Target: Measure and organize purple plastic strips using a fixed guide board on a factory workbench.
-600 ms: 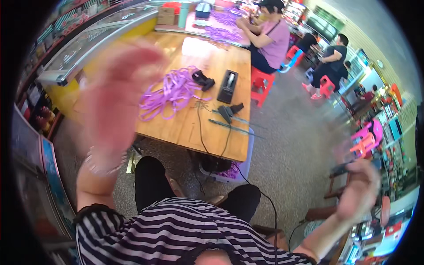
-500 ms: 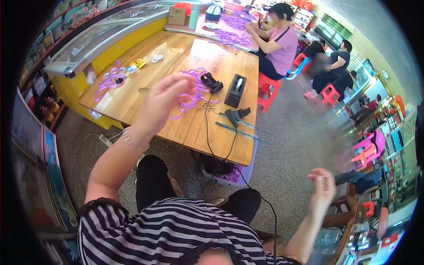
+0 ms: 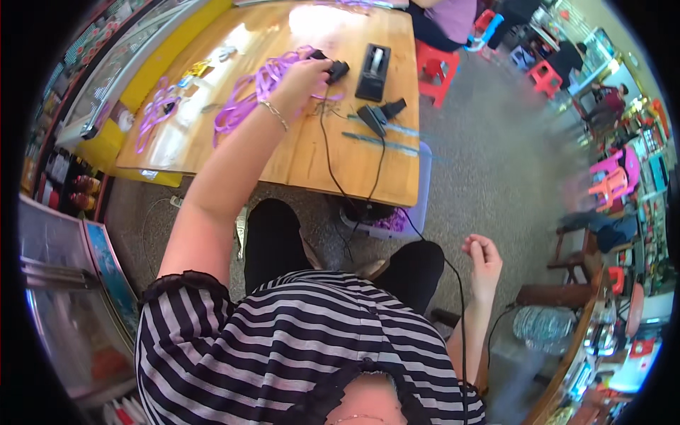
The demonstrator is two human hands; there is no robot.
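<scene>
The left hand (image 3: 309, 78), grip unclear, is at looped purple ribbon (image 3: 244, 99) and a black device (image 3: 339, 70); the right hand (image 3: 484, 256) hangs apart, half-open, past the brown wooden surface's (image 3: 303, 164) near right corner.

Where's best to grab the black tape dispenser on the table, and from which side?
Probably pinch across the near end of the black tape dispenser, from above and the right. Its body is long and narrow, running away from the person, with the white tape roll toward the far end. A black device sits on its left; its right faces the wooden table's edge.
</scene>
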